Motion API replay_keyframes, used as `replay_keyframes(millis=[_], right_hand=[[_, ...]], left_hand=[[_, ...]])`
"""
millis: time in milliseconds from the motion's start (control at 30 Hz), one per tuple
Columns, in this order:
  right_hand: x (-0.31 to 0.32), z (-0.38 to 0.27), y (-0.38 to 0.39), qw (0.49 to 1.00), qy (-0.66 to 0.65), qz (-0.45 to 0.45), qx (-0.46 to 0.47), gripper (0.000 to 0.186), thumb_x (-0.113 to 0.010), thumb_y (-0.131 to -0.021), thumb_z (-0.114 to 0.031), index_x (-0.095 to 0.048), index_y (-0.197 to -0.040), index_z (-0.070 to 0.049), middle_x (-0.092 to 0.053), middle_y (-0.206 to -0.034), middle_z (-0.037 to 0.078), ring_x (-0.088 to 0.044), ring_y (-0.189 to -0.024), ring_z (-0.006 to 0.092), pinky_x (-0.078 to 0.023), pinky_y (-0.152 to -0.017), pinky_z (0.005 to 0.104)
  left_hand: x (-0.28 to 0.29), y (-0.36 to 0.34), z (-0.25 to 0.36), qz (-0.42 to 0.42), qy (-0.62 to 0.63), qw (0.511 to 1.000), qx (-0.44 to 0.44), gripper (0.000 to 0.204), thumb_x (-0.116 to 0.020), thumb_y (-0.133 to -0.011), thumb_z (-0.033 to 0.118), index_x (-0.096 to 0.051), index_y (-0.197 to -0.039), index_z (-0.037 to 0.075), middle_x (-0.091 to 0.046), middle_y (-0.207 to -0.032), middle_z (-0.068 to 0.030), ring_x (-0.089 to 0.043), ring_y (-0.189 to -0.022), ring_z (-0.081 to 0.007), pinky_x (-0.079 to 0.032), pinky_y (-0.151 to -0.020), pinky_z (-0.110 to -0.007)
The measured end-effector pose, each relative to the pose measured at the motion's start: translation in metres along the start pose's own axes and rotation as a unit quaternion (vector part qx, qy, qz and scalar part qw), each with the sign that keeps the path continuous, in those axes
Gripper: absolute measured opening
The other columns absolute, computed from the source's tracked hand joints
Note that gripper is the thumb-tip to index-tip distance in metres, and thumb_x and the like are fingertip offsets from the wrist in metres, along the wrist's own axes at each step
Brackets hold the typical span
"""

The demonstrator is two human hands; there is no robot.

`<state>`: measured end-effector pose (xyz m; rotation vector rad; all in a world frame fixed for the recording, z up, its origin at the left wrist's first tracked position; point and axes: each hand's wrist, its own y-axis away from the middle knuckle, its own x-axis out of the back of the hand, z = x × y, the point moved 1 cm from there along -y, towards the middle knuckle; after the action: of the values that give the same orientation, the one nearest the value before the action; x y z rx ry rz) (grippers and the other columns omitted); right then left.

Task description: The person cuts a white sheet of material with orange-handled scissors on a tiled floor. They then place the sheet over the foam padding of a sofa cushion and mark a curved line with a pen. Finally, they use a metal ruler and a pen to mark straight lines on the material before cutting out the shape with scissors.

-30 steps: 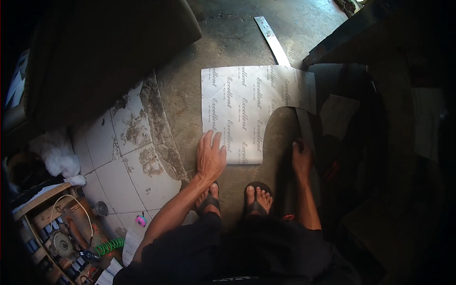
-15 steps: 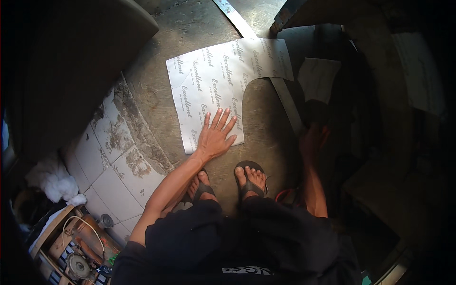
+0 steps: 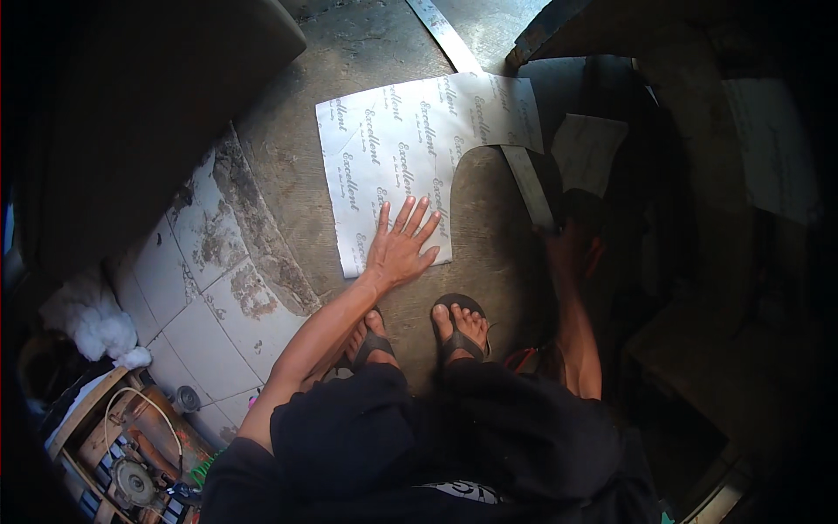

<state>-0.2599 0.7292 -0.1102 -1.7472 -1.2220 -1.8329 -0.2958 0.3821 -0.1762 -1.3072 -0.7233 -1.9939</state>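
My left hand (image 3: 400, 244) lies flat on the lower part of a white paper cut-out (image 3: 393, 122) with repeated grey printed script, its fingers spread. The cut-out has a curved notch on its right side and lies over a long metal straightedge (image 3: 524, 183) on the concrete floor. My right hand (image 3: 572, 249) is in deep shadow at the straightedge's near end; whether it grips it I cannot make out. A smaller pale piece (image 3: 587, 148) lies to the right of the cut-out.
My sandalled feet stand below the paper. A dark padded piece (image 3: 148, 96) fills the upper left. Dark furniture (image 3: 698, 262) lines the right. White stuffing (image 3: 96, 327), worn tiles (image 3: 205, 354) and a wooden crate holding a rusty cylinder (image 3: 148, 419) with hoses are at lower left.
My left hand has moved onto the paper and flattened, fingers spreading. My right hand has reached farther along into the shadow by the straightedge. The whole view has shifted.
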Motion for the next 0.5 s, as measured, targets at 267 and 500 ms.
replay_keyframes(millis=[267,500], right_hand=[[0.048,0.011,-0.013,0.998,0.04,0.034,0.035,0.054,-0.068,-0.092,-0.053,-0.071,-0.123,-0.009,-0.074,-0.115,0.017,-0.07,-0.109,0.037,-0.051,-0.097,0.0462],[0.14,0.009,-0.006,0.954,0.196,0.203,0.105,0.046,-0.057,-0.102,-0.05,-0.07,-0.121,-0.01,-0.074,-0.109,0.016,-0.071,-0.103,0.0379,-0.055,-0.085,0.0491]], left_hand=[[0.0,-0.005,0.003,0.02,0.015,1.0,-0.001,0.068,-0.044,-0.101,0.054,-0.037,-0.16,0.022,-0.023,-0.171,-0.0078,-0.014,-0.159,-0.0274,-0.003,-0.126,-0.061],[0.003,0.004,0.002,-0.026,0.026,0.999,0.003,0.072,-0.043,-0.102,0.055,-0.027,-0.164,0.023,-0.016,-0.173,-0.0071,-0.008,-0.16,-0.0267,0.001,-0.126,-0.059]])
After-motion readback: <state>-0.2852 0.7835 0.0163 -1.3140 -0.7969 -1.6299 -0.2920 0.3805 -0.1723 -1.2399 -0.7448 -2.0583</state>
